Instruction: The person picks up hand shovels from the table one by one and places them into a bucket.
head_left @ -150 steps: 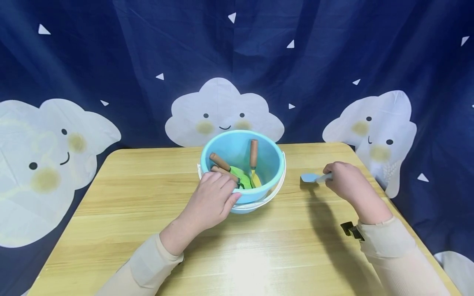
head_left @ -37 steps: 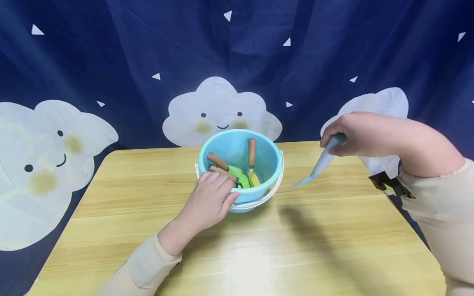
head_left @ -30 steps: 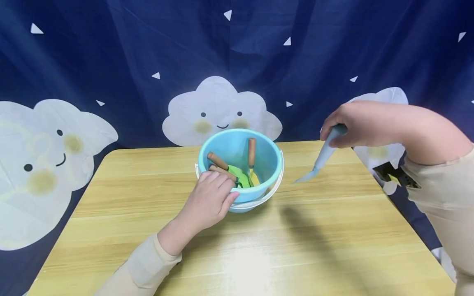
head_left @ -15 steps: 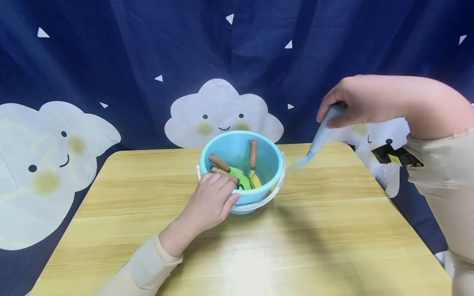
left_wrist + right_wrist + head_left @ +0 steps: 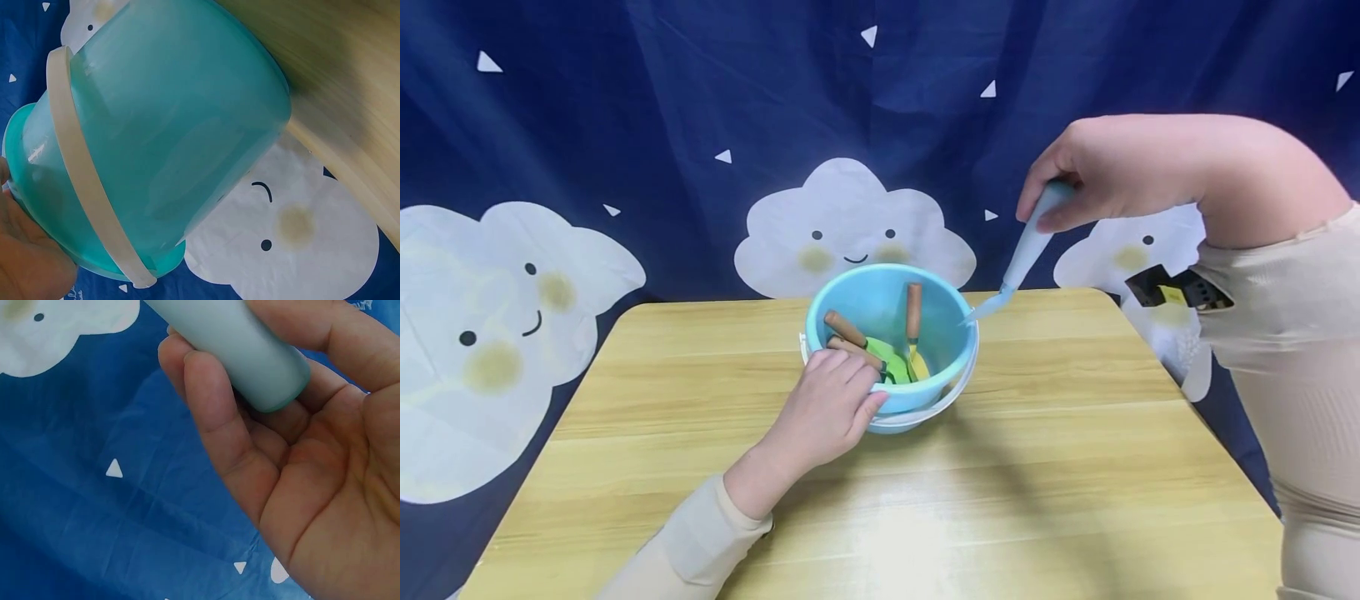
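A light blue bucket (image 5: 917, 402) stands on the table with its white handle (image 5: 927, 412) hanging down in front. My left hand (image 5: 823, 408) grips the bucket's near-left rim, fingers over the edge and thumb outside. In the left wrist view the bucket's outer wall (image 5: 181, 125) fills most of the picture. My right hand (image 5: 1112, 171) pinches the grip end of a light blue toy shovel (image 5: 1030, 246), whose blade slants down at the bucket's right rim. Whether it touches the rim I cannot tell. The right wrist view shows the shovel's rounded grip (image 5: 256, 362) between thumb and fingers.
Inside the bucket, a yellow trowel (image 5: 916, 362) with a wooden handle leans on the back wall. Two more wooden handles (image 5: 846, 327) lie at the left, near a green blade (image 5: 887, 360). A blue curtain (image 5: 685, 100) with white clouds hangs behind the wooden table (image 5: 1045, 500).
My right hand has lifted the shovel from low over the table at the right, then brought it up and left to the bucket's rim. My left hand keeps its hold on the bucket.
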Demonstrator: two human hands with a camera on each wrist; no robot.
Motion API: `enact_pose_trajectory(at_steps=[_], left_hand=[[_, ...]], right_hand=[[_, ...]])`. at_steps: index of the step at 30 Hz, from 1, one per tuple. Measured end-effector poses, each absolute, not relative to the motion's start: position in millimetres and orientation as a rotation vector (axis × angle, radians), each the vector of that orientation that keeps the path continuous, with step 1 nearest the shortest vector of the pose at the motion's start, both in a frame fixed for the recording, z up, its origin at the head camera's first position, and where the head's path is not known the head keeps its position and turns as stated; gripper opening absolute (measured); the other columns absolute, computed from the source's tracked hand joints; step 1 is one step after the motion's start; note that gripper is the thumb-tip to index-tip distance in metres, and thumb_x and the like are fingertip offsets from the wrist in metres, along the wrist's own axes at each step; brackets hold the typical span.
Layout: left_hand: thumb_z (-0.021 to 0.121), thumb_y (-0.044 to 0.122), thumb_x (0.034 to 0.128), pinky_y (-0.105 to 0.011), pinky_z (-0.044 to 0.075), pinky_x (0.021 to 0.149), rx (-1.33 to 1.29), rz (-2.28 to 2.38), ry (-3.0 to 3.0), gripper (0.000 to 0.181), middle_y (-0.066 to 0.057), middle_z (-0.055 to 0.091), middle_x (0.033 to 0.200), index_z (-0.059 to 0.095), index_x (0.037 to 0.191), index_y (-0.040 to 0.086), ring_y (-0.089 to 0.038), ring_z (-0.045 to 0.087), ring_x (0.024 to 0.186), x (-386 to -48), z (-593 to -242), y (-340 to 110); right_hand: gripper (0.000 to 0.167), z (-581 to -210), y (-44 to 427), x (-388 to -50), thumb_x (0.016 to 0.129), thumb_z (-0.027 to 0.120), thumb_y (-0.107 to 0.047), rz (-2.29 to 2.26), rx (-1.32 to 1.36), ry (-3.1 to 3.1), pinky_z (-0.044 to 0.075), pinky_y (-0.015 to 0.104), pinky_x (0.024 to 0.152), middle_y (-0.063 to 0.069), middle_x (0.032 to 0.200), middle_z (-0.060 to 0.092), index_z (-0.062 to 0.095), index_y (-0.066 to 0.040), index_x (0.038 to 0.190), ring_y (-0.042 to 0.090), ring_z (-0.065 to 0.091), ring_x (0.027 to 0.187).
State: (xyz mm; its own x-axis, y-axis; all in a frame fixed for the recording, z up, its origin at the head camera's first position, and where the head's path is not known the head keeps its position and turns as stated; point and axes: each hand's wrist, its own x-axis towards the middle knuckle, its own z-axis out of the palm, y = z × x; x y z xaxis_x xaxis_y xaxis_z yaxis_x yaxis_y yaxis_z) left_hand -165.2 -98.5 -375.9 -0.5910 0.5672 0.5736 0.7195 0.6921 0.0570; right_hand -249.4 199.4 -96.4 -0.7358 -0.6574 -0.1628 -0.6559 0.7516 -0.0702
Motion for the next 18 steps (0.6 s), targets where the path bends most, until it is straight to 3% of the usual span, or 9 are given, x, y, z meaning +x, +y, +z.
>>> enact_pose_trajectory(at_steps=[18], left_hand=[[0.024,0.044,0.1086,-0.043,0.039,0.092,-0.988,-0.396,-2.384,0.054,-0.007,0.066,0.112,0.064,0.106,0.008,-0.026,0.058,0.107,-164.6,-375.3,-99.0]], right_hand=[[0.012,-116.5,154.2,-253.1,0.093,0.072,-0.012,-0.070,-1.216,2.617,0.041,0.030,0.066,0.000,0.085,0.062,0.076,-0.013,0.104,0.018,0.050,0.074]])
